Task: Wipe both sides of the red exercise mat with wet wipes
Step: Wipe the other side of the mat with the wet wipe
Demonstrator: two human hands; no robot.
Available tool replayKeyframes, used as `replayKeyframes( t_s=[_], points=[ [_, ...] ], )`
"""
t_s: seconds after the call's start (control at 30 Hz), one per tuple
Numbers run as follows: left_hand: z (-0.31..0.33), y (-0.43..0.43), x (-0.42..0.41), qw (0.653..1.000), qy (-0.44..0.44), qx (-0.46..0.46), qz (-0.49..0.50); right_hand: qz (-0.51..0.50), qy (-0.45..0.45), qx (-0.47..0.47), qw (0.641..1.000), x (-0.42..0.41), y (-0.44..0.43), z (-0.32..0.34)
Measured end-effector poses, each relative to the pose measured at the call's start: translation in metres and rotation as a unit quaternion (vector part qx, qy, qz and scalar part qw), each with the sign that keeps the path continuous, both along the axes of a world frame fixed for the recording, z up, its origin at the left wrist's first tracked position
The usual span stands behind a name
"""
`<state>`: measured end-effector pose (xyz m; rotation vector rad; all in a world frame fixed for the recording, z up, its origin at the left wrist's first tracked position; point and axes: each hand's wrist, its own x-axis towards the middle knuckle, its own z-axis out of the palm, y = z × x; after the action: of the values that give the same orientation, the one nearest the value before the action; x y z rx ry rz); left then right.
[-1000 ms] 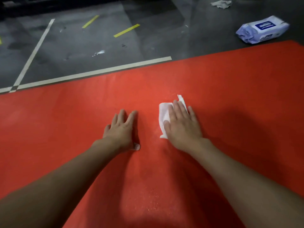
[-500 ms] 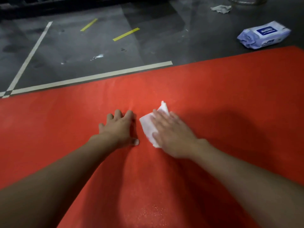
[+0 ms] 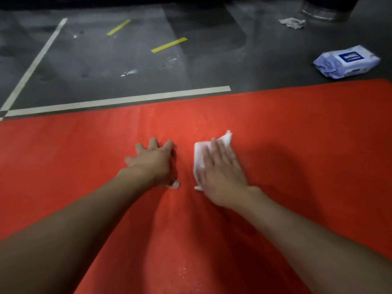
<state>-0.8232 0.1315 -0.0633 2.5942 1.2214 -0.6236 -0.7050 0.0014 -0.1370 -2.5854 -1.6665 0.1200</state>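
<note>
Red mat (image 3: 297, 145) fills the lower view, its long axis running left to right across the dark floor (image 3: 127, 60) and its far edge lying just beyond both sets of fingertips. The wet wipe (image 3: 200, 151) lies flat on the mat under the right hand (image 3: 222, 172), whose fingers (image 3: 214, 153) are straight and pressed down on it. They pin it and do not pinch it. White cloth shows to the left of that hand and past its fingertips, and the hand is blurred, so it is probably mid-stroke.

The left hand (image 3: 152, 164) sits just beside the wipe but apart from it, fingers spread and palm flat on the mat, holding nothing — it looks to be bracing the surface. The right hand is the one on the wipe, with unwiped mat stretching away to its right. The underside is presumably not yet done.

Off the mat's far right corner lie a pack of wipes (image 3: 347, 61) and, farther back, a crumpled wipe (image 3: 292, 23).
</note>
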Motion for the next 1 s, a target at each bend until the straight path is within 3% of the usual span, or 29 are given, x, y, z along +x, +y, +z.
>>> replayKeyframes(
  t_s=[0.07,0.23,0.4,0.57,0.7,0.83,1.0],
  points=[
    [0.000,0.005,0.005,1.000,0.004,0.011,-0.013,0.079,-0.016,-0.023,0.996,0.011,-0.005,0.001],
    [-0.005,0.029,0.006,0.999,-0.041,0.001,0.011,-0.104,0.019,-0.054,0.993,0.035,0.012,0.012],
    [-0.010,0.042,0.013,0.997,0.004,-0.058,0.041,0.053,0.031,-0.078,0.995,0.022,0.012,0.018],
    [-0.014,0.049,0.019,0.995,0.009,-0.087,0.055,-0.116,0.025,-0.031,0.993,0.016,0.035,0.013],
    [-0.013,0.049,0.019,0.994,0.024,-0.089,0.053,0.007,0.018,-0.062,0.998,0.042,0.032,0.009],
    [-0.013,0.048,0.023,0.994,0.041,-0.088,0.058,-0.136,0.027,-0.051,0.989,0.057,0.047,0.012],
    [-0.013,0.047,0.024,0.992,0.055,-0.093,0.059,0.044,0.001,-0.041,0.998,0.050,0.049,0.012]
  ],
)
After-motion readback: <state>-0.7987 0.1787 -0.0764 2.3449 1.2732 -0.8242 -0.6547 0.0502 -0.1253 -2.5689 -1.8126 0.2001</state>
